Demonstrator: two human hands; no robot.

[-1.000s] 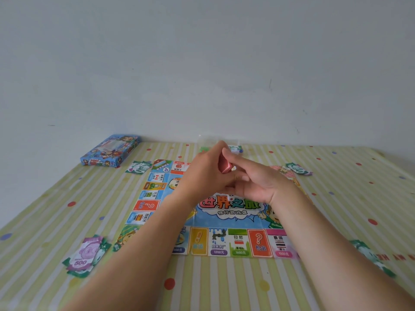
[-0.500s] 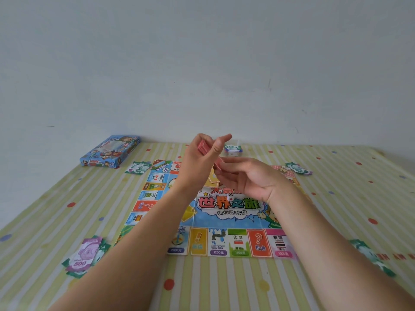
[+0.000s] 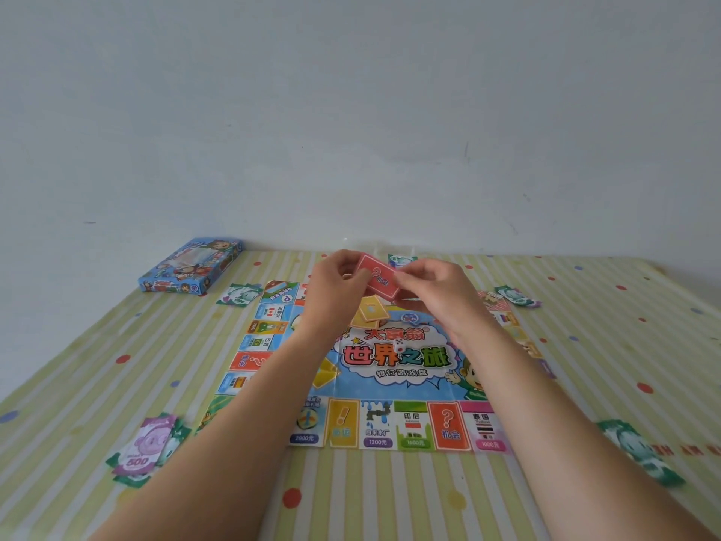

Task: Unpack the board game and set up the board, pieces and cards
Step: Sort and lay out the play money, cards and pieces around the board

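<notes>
Red cards [image 3: 377, 281] are gripped by both hands, left hand [image 3: 335, 290] and right hand [image 3: 433, 294], above the unfolded board [image 3: 394, 361]; yellow cards [image 3: 370, 312] lie just below. Placing the red cards seems left to do.

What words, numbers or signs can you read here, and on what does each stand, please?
"大富翁", "世界之旅", "银行游戏盘": centre of the game board.
"?" and "机会": red card stack, gripped by the left hand and right hand; also a red board square.
"2000元", "1200元", "1600元", "1000元": near-edge squares.
"500": purple banknote.
Lettering on the game box: too blurred to read.
</notes>
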